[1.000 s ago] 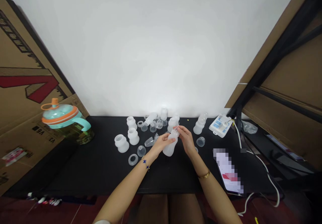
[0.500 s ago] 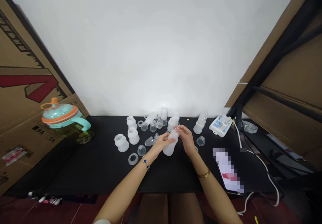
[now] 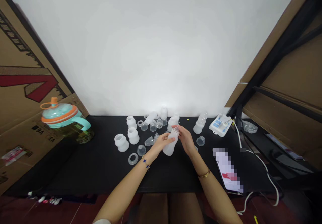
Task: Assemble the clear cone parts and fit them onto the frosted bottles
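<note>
The left hand (image 3: pixel 160 144) is gripping a white bottle (image 3: pixel 170 147) at its middle, over the near-centre part of the black surface (image 3: pixel 100 173); whether the base is touching down cannot be told. The bottle is leaning, its top pointing far and right. The right hand (image 3: pixel 185 138) is pinching a clear top piece (image 3: pixel 176 129) at the bottle's mouth, its fingers partly hiding the join.

To the left, a wide-mouthed white bottle (image 3: pixel 122 143) is standing upright, with two similar ones just beyond it. A clear dome (image 3: pixel 141 150) and a clear ring (image 3: pixel 133 159) are lying between these and the left forearm. To the right, a bottle with a clear top (image 3: pixel 200 123) is standing near a white box (image 3: pixel 221 125), and a phone (image 3: pixel 227 171) is lying at the near right. A lidded jug (image 3: pixel 62 119) is standing far left.
</note>
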`<action>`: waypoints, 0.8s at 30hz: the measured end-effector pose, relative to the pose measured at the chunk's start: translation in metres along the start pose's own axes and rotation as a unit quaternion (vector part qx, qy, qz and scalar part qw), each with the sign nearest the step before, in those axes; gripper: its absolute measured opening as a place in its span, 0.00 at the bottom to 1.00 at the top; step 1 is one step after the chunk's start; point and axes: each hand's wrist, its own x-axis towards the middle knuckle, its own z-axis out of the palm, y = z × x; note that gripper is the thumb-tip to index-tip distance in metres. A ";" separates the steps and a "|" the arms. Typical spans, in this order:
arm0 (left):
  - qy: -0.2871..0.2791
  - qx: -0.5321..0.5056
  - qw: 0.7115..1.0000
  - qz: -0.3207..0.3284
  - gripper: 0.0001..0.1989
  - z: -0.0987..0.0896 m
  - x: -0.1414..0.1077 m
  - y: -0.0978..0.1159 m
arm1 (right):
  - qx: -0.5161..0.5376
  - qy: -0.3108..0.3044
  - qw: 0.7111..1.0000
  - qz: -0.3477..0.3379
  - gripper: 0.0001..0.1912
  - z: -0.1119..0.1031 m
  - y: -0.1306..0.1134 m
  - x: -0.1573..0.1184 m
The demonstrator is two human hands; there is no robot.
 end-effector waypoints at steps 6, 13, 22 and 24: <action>0.002 0.006 1.000 -0.004 0.27 0.000 0.000 0.000 | 0.003 0.008 1.000 0.003 0.21 -0.001 0.004 0.001; -0.002 0.004 1.000 -0.002 0.25 0.001 -0.003 0.002 | 0.013 0.016 1.000 -0.005 0.17 -0.002 0.005 0.002; -0.002 0.014 1.000 -0.006 0.27 -0.001 0.001 -0.002 | 0.016 0.031 0.999 -0.009 0.17 -0.003 0.007 0.002; -0.001 0.016 1.000 -0.008 0.27 -0.001 0.000 -0.002 | 0.013 0.033 0.999 -0.008 0.17 -0.003 0.007 0.002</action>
